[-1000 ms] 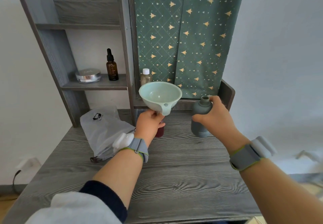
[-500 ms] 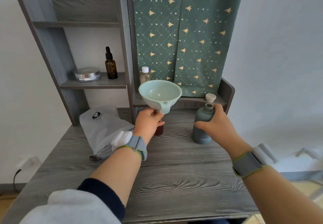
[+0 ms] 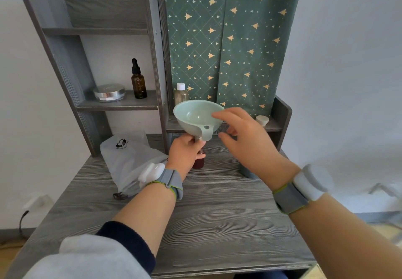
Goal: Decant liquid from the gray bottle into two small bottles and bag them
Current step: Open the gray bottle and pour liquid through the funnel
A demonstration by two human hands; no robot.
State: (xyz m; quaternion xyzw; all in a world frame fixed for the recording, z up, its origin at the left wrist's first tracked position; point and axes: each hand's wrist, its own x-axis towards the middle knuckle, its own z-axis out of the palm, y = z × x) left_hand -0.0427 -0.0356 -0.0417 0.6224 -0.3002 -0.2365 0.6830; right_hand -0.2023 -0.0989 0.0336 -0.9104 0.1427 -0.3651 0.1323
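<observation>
— Where's the gray bottle (image 3: 246, 173)?
— Standing on the desk (image 3: 217, 224), mostly hidden behind the right hand (image 3: 245, 141). That hand is empty, with its fingers spread by the funnel (image 3: 194, 116) rim.
— And the left hand (image 3: 185, 154)?
— It's curled round the funnel's spout, over a small bottle (image 3: 199, 162) of red liquid. That fill looks done, so next the funnel should lift off without dripping.
— And around them?
— A bag (image 3: 130, 161) to the left, a gray shelf (image 3: 117, 104) and a white wall (image 3: 348, 61).

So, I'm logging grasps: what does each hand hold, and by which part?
The left hand grips the funnel by its stem, just under the bowl. The right hand holds nothing, fingers spread beside the funnel's rim.
</observation>
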